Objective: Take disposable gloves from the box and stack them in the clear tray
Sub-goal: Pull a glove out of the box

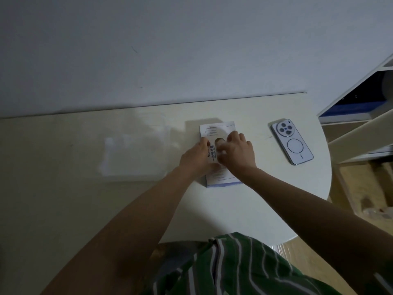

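Box (219, 128), gripped in my left hand (195, 158): thin card, matt white, printed blue line-work. Tray (127, 158), toward the table's left edge: clear plastic, glossy, catching pale glare. Table (255, 199): smooth pale top, low sheen, faint reflections near its far edge. Phone (291, 141), near the table's right edge: glossy pale back, shinier ring round the lenses. Shirt (234, 269), mine: soft cloth, green with pale stripes, matt. Wall (170, 50): matt paint, faintly scuffed. Floor (357, 184): wood-look, dull.
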`<control>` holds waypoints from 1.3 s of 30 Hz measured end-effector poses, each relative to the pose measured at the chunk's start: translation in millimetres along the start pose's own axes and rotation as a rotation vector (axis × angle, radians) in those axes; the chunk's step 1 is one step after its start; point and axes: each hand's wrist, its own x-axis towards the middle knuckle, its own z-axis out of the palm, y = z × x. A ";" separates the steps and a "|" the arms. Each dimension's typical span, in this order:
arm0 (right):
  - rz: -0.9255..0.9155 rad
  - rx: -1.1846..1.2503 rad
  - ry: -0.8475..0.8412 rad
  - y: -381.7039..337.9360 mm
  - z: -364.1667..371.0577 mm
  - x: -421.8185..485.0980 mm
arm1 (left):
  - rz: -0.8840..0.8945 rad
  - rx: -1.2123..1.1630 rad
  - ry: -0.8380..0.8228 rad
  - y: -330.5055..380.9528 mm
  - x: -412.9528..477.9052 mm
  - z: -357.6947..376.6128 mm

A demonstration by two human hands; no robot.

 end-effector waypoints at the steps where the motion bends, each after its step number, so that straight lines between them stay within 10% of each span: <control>1: -0.010 -0.005 0.003 0.7 1.5 0.7 | -0.012 -0.010 0.003 0.7 0.9 0.5; 16: 0.047 0.971 0.113 26.9 -27.0 -7.0 | -0.106 0.057 0.010 12.5 3.4 4.0; 21: 0.182 0.842 -0.176 27.4 -30.0 -2.4 | -0.108 0.072 0.023 13.7 1.8 5.5; 29: 0.164 1.293 0.037 35.6 -56.5 3.5 | -0.084 0.104 0.006 13.2 0.6 7.7; 39: 0.342 1.470 -0.095 39.8 -38.1 -16.5 | -0.344 -1.008 -0.038 14.9 -6.8 -32.2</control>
